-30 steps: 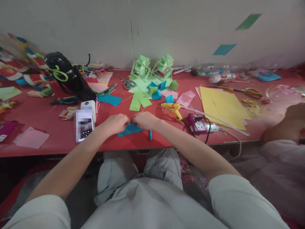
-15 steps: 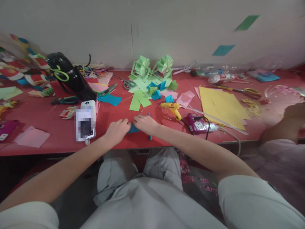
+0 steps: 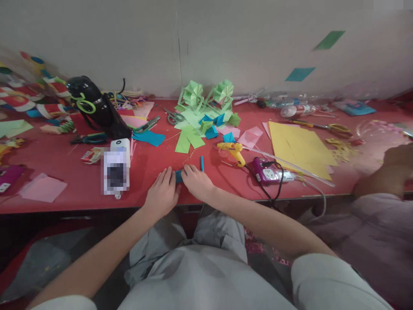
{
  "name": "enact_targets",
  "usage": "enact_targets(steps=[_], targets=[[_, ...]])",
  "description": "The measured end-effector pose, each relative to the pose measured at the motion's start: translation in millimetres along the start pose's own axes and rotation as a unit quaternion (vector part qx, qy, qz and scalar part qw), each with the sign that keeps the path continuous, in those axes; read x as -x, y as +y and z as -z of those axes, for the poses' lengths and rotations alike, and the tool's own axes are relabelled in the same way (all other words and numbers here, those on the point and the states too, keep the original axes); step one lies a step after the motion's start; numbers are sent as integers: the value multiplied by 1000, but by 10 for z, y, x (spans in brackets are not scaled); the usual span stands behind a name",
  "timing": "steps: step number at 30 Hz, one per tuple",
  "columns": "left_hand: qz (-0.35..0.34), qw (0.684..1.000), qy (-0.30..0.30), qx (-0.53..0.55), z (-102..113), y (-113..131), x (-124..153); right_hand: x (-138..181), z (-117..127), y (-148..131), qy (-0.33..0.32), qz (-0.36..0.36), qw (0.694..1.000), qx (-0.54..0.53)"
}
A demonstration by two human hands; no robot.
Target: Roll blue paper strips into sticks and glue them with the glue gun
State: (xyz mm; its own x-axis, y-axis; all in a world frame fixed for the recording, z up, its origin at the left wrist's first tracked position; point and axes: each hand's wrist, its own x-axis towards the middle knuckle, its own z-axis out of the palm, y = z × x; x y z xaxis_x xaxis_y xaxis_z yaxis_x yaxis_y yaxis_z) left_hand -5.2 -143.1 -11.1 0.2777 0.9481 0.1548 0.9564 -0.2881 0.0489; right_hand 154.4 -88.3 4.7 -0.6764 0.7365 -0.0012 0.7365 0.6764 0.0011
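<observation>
Near the front edge of the red table (image 3: pixel 151 161), blue paper (image 3: pixel 178 176) lies between both hands, mostly covered. Left hand (image 3: pixel 162 192): fingers fairly straight, side by side, over its left end. Right hand (image 3: pixel 195 181): fingers bent, tips at its right end. Can't tell if either pinches the paper or only presses it. Thin blue stick (image 3: pixel 201 163) just beyond the right hand. Farther out: yellow glue gun (image 3: pixel 232 150) and purple power strip (image 3: pixel 265 171) to the right, blurred phone (image 3: pixel 115 172) left, green paper strips (image 3: pixel 184 140) behind.
</observation>
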Motion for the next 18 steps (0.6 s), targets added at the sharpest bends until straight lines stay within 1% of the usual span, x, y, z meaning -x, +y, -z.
enact_targets(steps=[4, 6, 9, 12, 14, 16, 18], targets=[[14, 999, 34, 40, -194, 29, 90, 56, -62, -84, 39, -31, 998, -49], [20, 998, 36, 45, -231, 46, 111, 77, -84, -105, 43, -42, 995, -74], [30, 998, 29, 44, -219, 47, 110, 90, -105, -111, 33, -52, 994, -92], [21, 999, 17, 34, -134, 7, 64, 73, -98, -94, 34, -48, 995, -76], [10, 1000, 2, 13, -33, -28, 3, 43, -67, -74, 32, -43, 997, -53], [14, 999, -28, -11, 96, -53, -78, 0, -13, -49, 20, -41, 998, -35], [8, 996, -72, -44, 229, -68, -170, -54, 53, -14, -1, -35, 999, -27]])
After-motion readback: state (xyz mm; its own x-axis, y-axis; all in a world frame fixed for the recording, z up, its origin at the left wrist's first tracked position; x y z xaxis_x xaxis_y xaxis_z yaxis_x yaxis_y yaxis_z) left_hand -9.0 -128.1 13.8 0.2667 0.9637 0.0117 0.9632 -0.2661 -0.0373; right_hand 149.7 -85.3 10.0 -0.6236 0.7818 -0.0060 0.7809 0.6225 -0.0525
